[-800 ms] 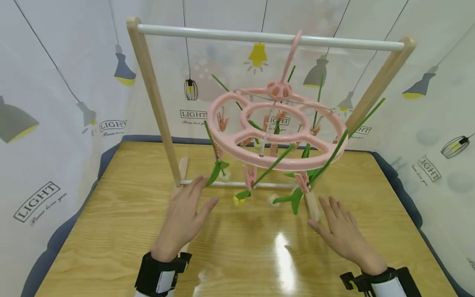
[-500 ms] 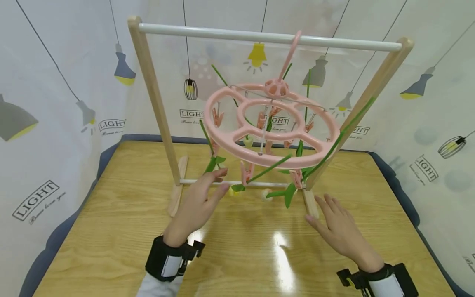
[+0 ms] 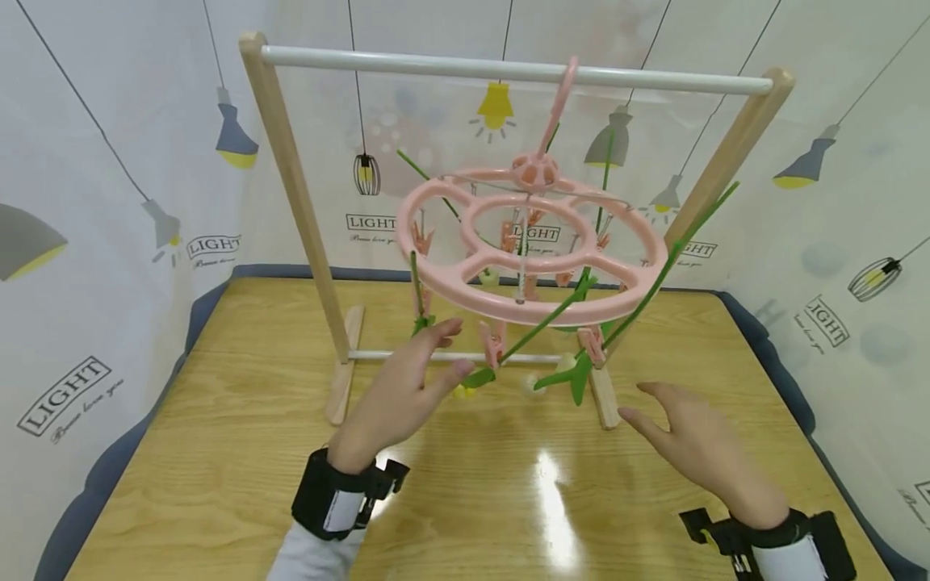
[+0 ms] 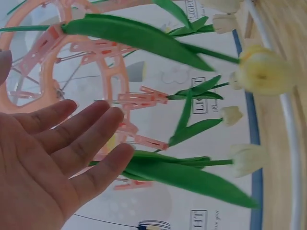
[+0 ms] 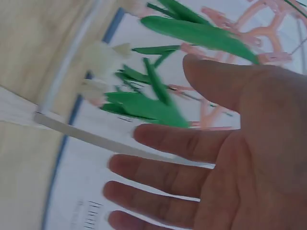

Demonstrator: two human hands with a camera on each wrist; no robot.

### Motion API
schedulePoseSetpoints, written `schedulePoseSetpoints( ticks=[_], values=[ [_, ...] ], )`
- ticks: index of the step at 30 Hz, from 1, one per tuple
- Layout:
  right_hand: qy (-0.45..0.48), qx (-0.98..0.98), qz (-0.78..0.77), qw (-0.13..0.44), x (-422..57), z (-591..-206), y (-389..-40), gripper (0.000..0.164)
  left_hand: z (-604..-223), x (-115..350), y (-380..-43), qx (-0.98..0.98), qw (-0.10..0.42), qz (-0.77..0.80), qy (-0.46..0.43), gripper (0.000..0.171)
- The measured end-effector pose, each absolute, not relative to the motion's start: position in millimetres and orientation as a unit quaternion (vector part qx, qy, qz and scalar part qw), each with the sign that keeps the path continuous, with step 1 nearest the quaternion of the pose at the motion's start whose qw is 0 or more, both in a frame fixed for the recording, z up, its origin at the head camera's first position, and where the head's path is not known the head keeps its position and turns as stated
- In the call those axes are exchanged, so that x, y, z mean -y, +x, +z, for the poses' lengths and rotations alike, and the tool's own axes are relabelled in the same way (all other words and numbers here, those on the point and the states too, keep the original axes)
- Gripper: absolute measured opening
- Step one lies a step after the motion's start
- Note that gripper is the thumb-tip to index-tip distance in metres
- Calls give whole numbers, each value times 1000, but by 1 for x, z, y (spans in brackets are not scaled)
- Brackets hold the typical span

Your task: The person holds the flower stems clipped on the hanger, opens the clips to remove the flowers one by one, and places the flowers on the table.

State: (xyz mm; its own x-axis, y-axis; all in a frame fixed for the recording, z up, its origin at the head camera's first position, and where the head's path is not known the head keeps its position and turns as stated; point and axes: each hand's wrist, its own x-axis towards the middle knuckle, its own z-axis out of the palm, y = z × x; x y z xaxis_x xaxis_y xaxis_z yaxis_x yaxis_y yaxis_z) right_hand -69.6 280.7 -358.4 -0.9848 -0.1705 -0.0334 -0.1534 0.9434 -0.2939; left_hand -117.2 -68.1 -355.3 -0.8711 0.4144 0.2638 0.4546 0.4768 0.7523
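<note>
A pink round clip hanger [image 3: 472,297] hangs by its hook from the rack's white top bar [image 3: 436,63]. Pink clips [image 3: 492,345] along it grip artificial tulips upside down, stems pointing up. My left hand [image 3: 400,387] is beside the front-left tulips, fingers loosely extended and holding nothing; contact with the leaves there cannot be made out. In the left wrist view, a yellow tulip [image 4: 266,72] and a white tulip [image 4: 247,160] hang beyond the fingers. My right hand [image 3: 701,440] hovers right of the rack's foot, thumb apart, palm bare; pale tulips [image 5: 103,57] lie beyond it.
The rack has two wooden posts [image 3: 298,194], wooden feet [image 3: 605,399] and a low white crossbar [image 3: 450,356]. It stands on a wood-grain table [image 3: 465,500]. Behind is a lamp-printed cloth [image 3: 305,145] with a dark blue lower edge.
My left hand has moved right, toward the front-left tulips. My right hand has drawn slightly right, its fingers more bent. The hanger has swung and turned slightly.
</note>
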Motion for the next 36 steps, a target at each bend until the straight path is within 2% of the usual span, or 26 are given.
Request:
schedulePoseSetpoints(
  ticks=[5,8,15,18,22,25,36],
  values=[
    [-68,-990,-126,13,-265,-327,-58,62,-345,56,-118,856,15,-447,-260,69],
    [-66,-990,-125,-7,-250,-312,-53,57,-345,44,-124,821,9,-500,-276,63],
    [-88,-985,-129,-80,-228,-301,-56,44,-351,25,-135,710,3,-626,-323,72],
    [-102,-978,-146,-113,-221,-301,-58,41,-350,22,-137,688,8,-647,-329,63],
    [-125,-965,-180,-141,-209,-301,-60,41,-350,19,-138,690,17,-651,-315,34],
    [-152,-958,-192,-147,-202,-303,-64,44,-350,17,-136,712,29,-630,-309,23],
    [-170,-957,-200,-123,-193,-312,-78,53,-356,14,-135,755,55,-574,-313,15]
  ],
)
